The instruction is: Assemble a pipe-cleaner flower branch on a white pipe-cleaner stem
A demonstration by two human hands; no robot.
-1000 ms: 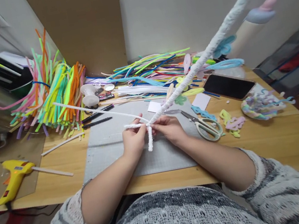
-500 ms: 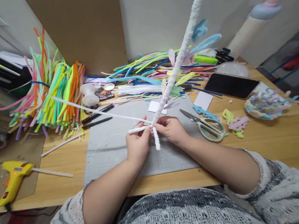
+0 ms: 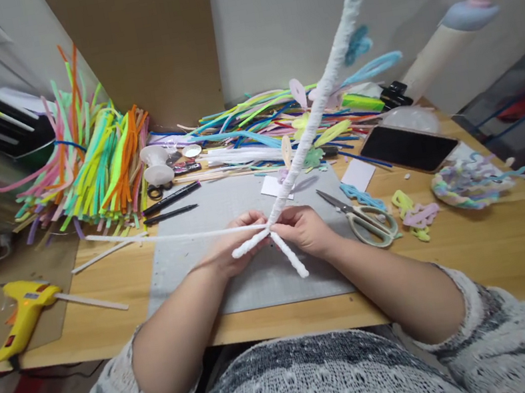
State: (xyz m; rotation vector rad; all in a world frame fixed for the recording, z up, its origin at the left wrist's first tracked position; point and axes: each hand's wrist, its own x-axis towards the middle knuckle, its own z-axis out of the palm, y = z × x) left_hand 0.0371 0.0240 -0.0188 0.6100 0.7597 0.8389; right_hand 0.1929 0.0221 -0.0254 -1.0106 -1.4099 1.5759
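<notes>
A long white wrapped stem (image 3: pixel 314 116) rises from my hands toward the upper right, with blue, pink and yellow fuzzy loops along it. At its lower end two short white prongs (image 3: pixel 291 256) spread apart. My right hand (image 3: pixel 303 230) pinches the stem at this fork. Behind the left prong is my left hand (image 3: pixel 238 248), its fingers curled at the fork and partly hidden. From the joint a thin white pipe cleaner (image 3: pixel 173 237) stretches out to the left.
A grey cutting mat (image 3: pixel 259 292) lies under my hands. Scissors (image 3: pixel 372 224), a phone (image 3: pixel 409 147) and fuzzy pieces (image 3: pixel 415 213) are on the right. On the left are a yellow glue gun (image 3: pixel 29 312) and bundled pipe cleaners (image 3: pixel 105 170).
The thin pipe cleaner's free end has swung down, so it lies nearly level. The fork has turned, its prongs now pointing lower left and lower right. My left hand has shifted slightly left.
</notes>
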